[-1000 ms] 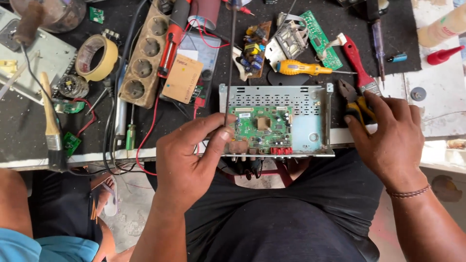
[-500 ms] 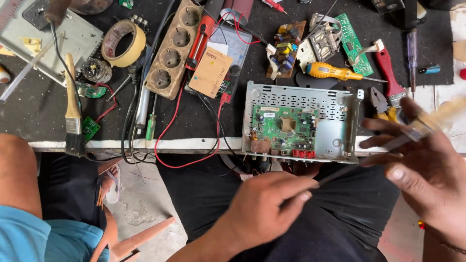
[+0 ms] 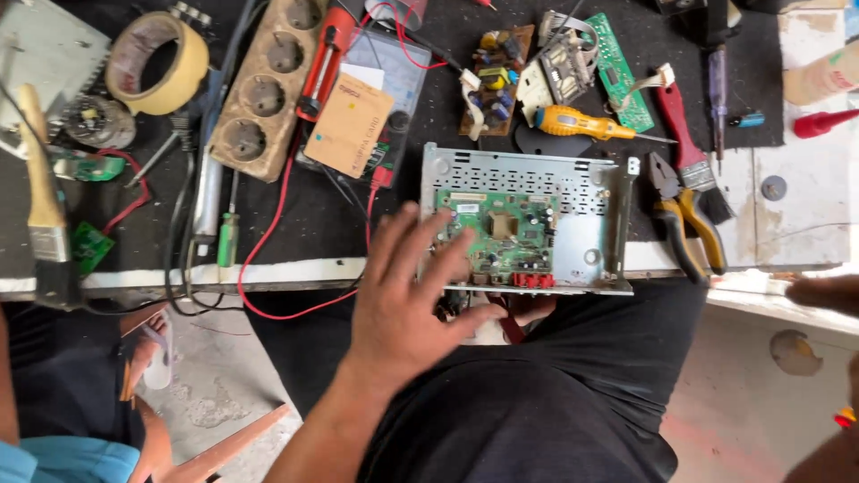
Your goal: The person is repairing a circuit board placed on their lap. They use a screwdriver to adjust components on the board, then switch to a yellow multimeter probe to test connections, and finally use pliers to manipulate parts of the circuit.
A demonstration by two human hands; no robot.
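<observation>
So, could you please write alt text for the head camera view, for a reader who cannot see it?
A person's left hand, fingers spread, reaches over the edge of an open metal chassis holding a green circuit board. It sits on a cluttered black workbench, beside pliers and a yellow screwdriver.

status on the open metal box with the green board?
Done: the metal box lies open, green board bare. In hand: left hand spread at its front edge; right hand off to the side. Left: board sits inside; yellow screwdriver and pliers lie unused.
</observation>
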